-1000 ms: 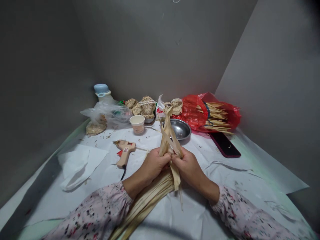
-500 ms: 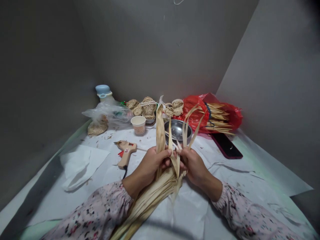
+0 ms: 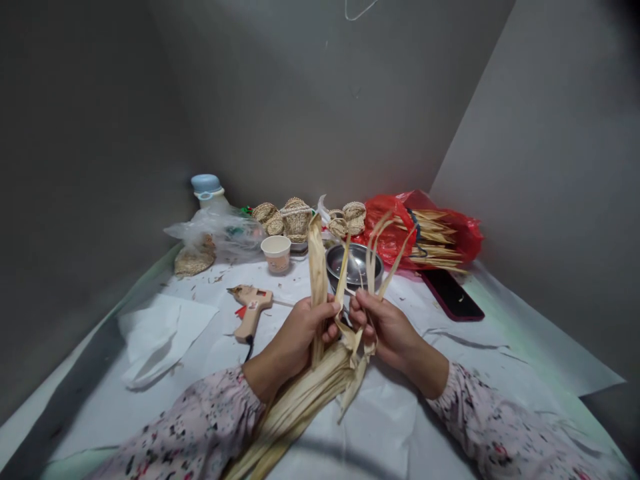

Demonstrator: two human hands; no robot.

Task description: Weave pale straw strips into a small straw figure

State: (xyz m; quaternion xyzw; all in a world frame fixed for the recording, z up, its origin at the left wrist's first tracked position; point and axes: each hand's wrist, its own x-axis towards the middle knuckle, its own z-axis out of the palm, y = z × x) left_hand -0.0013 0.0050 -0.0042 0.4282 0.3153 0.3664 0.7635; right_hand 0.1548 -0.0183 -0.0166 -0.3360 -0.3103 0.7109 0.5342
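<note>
"What sort of place is this?"

"A small craft workspace: a paper-covered table set against grey walls."

"What says craft?"

"The glue gun, the woven pieces along the back, and dry strips bunched at the front (more dry stuff shows in a red bag). A bowl sits among it all."

"Home or workshop?"

"Hard to say from so tight a view; I'd lean towards a small workshop. A bottle, a paper cup and a phone share the table, which gives the spot a personal touch."
</note>
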